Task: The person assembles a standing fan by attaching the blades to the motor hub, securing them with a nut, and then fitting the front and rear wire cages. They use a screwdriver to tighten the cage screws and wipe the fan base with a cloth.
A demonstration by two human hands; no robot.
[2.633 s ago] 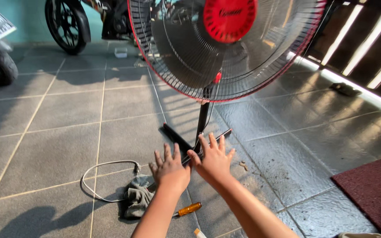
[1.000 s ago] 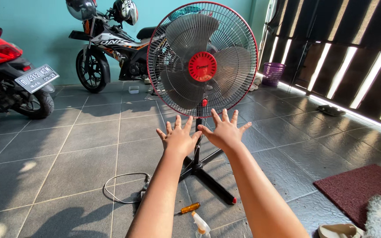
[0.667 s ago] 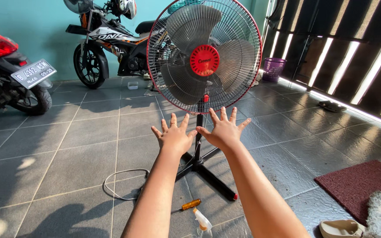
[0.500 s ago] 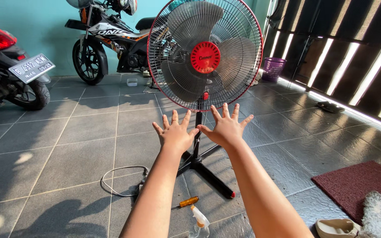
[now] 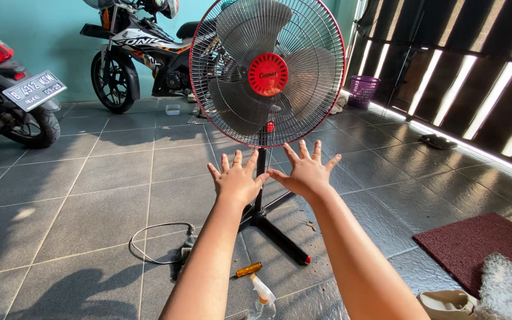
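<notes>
Red-rimmed pedestal fan with grey blades and a wire grille (image 5: 268, 71) stands upright on its black cross-shaped base (image 5: 268, 224), planted on grey floor tiles (image 5: 90, 201). Both bare hands are held out before its pole, palms forward, fingers spread, grasping nothing: the left hand (image 5: 236, 181) just left of the pole, the right hand (image 5: 304, 172) just right of it. Near the base lie an amber-handled screwdriver (image 5: 249, 269), a clear spray bottle (image 5: 262, 299) and a coiled white cord (image 5: 158, 243). Two motorcycles (image 5: 143, 47) are parked behind the fan, well apart from it; a dark red mat (image 5: 475, 249) lies to its right. Bare tiles ring the base.
</notes>
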